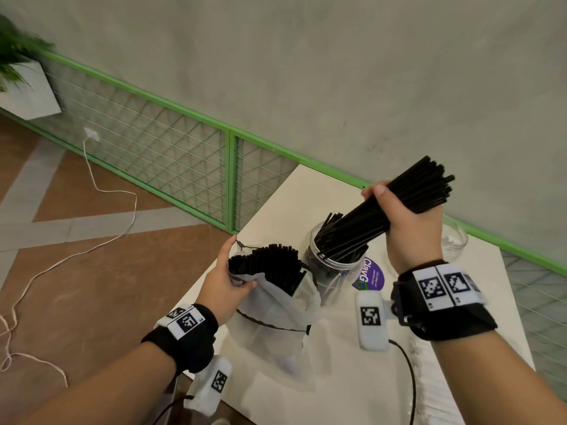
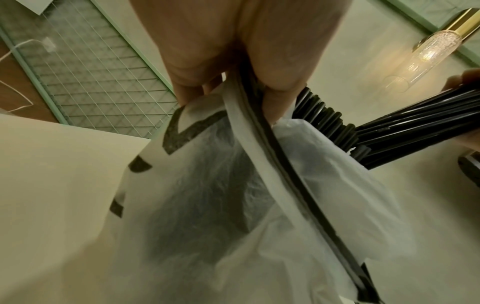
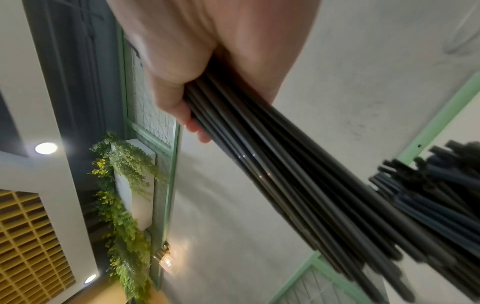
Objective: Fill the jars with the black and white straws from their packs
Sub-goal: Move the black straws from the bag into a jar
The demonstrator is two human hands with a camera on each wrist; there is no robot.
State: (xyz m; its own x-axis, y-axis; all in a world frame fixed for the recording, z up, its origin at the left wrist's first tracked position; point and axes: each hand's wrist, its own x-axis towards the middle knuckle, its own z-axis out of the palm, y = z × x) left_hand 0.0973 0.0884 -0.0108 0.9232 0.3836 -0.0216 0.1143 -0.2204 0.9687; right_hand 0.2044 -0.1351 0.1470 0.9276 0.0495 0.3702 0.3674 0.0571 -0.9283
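Observation:
My right hand (image 1: 408, 219) grips a thick bundle of black straws (image 1: 399, 199) (image 3: 298, 181), held slanting, with the lower ends inside a clear plastic jar (image 1: 334, 265) that holds other black straws. My left hand (image 1: 228, 277) (image 2: 233, 67) pinches the rim of a white plastic pack (image 1: 276, 308) (image 2: 259, 205) near the table's left edge. More black straws (image 1: 270, 262) stick out of the pack's mouth. No white straws show.
The white table (image 1: 337, 378) runs beside a green-framed wire fence (image 1: 171, 154). A clear glass bowl (image 1: 454, 240) sits at the back right. A purple round sticker (image 1: 369, 276) lies by the jar. A white cable (image 1: 92, 210) trails over the floor at left.

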